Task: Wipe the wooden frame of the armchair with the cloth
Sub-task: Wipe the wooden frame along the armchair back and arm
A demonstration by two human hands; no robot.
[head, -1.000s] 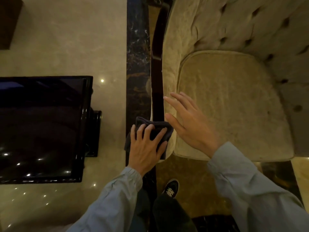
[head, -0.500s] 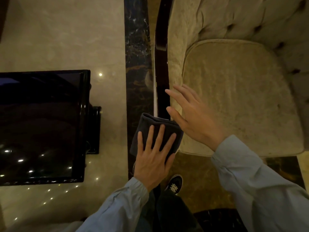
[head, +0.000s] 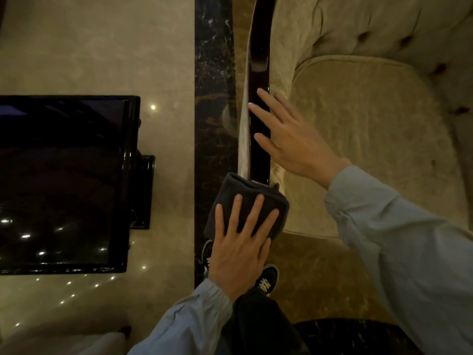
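Observation:
A beige tufted armchair (head: 358,129) fills the right of the head view. Its dark glossy wooden frame (head: 259,47) runs along the left arm from the top edge toward me. A folded dark grey cloth (head: 245,190) covers the near end of that rail. My left hand (head: 240,242) lies flat on the cloth with fingers spread, pressing it onto the wood. My right hand (head: 289,139) is open, fingers apart, resting across the rail and the arm's padding just beyond the cloth, holding nothing.
A glossy black side table (head: 64,183) stands to the left, close to the chair. Pale marble floor (head: 102,47) with a dark marble strip (head: 212,73) lies between them. My black shoes (head: 266,280) show below the cloth.
My left hand has kept the cloth at the near end of the wooden rail. My right hand has moved left from the seat edge onto the rail. The view has moved closer.

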